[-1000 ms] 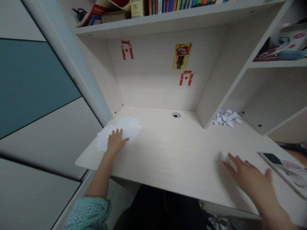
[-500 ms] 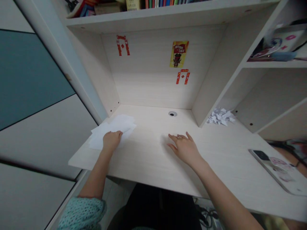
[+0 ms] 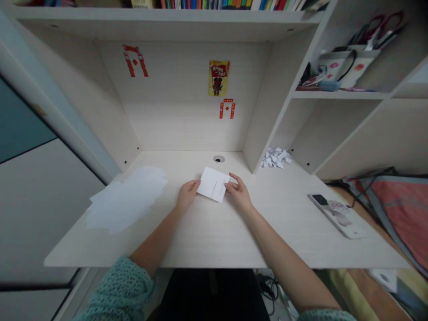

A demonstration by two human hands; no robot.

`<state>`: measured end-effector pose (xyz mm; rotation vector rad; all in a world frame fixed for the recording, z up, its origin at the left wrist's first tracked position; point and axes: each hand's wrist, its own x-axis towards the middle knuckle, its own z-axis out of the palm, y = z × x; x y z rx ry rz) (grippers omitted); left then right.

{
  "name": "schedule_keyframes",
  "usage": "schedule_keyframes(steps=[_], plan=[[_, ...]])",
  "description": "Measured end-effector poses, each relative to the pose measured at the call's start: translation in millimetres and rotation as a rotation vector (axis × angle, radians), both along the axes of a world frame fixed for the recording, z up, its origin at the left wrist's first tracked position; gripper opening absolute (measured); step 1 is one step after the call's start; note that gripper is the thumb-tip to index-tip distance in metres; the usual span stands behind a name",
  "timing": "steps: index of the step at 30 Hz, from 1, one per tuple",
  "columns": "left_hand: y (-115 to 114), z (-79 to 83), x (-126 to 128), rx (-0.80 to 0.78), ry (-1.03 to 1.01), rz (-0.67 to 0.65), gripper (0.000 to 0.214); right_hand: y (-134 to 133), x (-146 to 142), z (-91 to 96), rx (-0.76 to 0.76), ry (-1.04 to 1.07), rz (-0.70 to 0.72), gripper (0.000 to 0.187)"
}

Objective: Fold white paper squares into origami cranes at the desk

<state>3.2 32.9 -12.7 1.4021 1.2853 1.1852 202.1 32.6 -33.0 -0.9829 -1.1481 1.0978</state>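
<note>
A small white sheet of paper (image 3: 211,183) with faint dark marks is held over the middle of the desk. My left hand (image 3: 187,196) pinches its left edge between thumb and fingers. On the opposite edge, my right hand (image 3: 239,191) grips it, with a ring on one finger. To the left, several loose white sheets (image 3: 127,200) lie spread and overlapping on the desk (image 3: 214,240).
Torn white paper scraps (image 3: 276,158) are heaped under the right shelf. A phone (image 3: 336,216) lies on the desk's right side. An upright divider (image 3: 267,107) stands behind my right hand. A cup of scissors and pens (image 3: 361,62) sits on the shelf above.
My left hand has moved right from the pile with a sheet of paper. My right hand has closed on that sheet's other edge. The view has turned rightward.
</note>
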Motion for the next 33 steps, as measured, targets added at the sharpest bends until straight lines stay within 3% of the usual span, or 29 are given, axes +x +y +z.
schedule_keyframes(steps=[5, 9, 15, 21, 28, 30, 33], plan=[[-3, -14.2, -6, -0.030, -0.033, 0.028, 0.043, -5, -4, 5.3, 0.076, -0.066, -0.044, 0.051], [1, -13.1, -11, -0.033, -0.075, 0.055, 0.046, -6, 1, 12.9, 0.148, -0.084, 0.129, 0.046], [-3, -3.1, -17, -0.042, 0.017, -0.050, 0.043, -14, 9, 23.4, 0.248, -0.259, 0.176, 0.075], [-7, 5.7, -13, -0.067, 0.035, -0.117, 0.039, -11, 4, 17.6, 0.139, -0.210, 0.216, 0.024], [-13, 13.6, -4, -0.195, -0.216, -0.136, 0.054, -13, -8, 14.5, -0.035, -0.106, 0.064, 0.029], [-18, 18.7, -1, -0.127, -0.264, -0.164, 0.051, -15, -10, 14.1, -0.041, -0.141, 0.042, 0.031], [-26, 24.5, 4, -0.041, -0.142, -0.151, 0.048, -17, -13, 13.3, -0.031, -0.195, 0.030, 0.033]])
